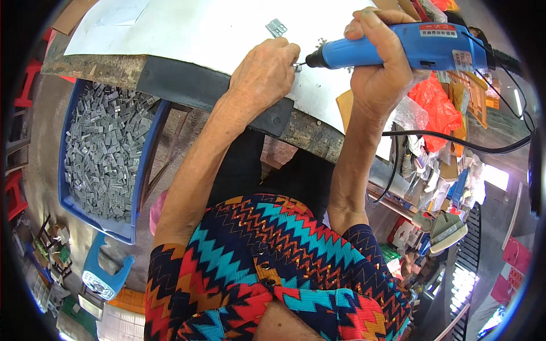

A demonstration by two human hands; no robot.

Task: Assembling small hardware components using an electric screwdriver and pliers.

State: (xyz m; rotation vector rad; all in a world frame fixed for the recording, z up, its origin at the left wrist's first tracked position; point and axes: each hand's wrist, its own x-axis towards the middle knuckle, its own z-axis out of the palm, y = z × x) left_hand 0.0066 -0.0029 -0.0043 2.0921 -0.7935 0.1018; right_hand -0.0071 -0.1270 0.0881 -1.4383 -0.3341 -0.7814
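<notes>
My right hand (pixel 378 82) is wrapped round a blue electric screwdriver (pixel 364 52), held almost level with its tip pointing left. At that tip, my left hand (pixel 264 71) has its fingers pinched on a small grey metal piece (pixel 297 67). Most of the piece is hidden behind the fingers, and whether the bit touches it I cannot tell. Just beyond the left hand, a flat grey metal hinge (pixel 276 27) lies on the white sheet (pixel 187 34) covering the table. Tiny dark bits (pixel 321 42), perhaps screws, are scattered beside the screwdriver's nose.
Below the worn table edge (pixel 128 73) at left stands a blue tray (pixel 63 153) heaped with grey metal pieces (pixel 105 153). A blue stool (pixel 99 273) is nearer. Black cable (pixel 466 143) trails off right, past a red plastic bag (pixel 435 111) and clutter.
</notes>
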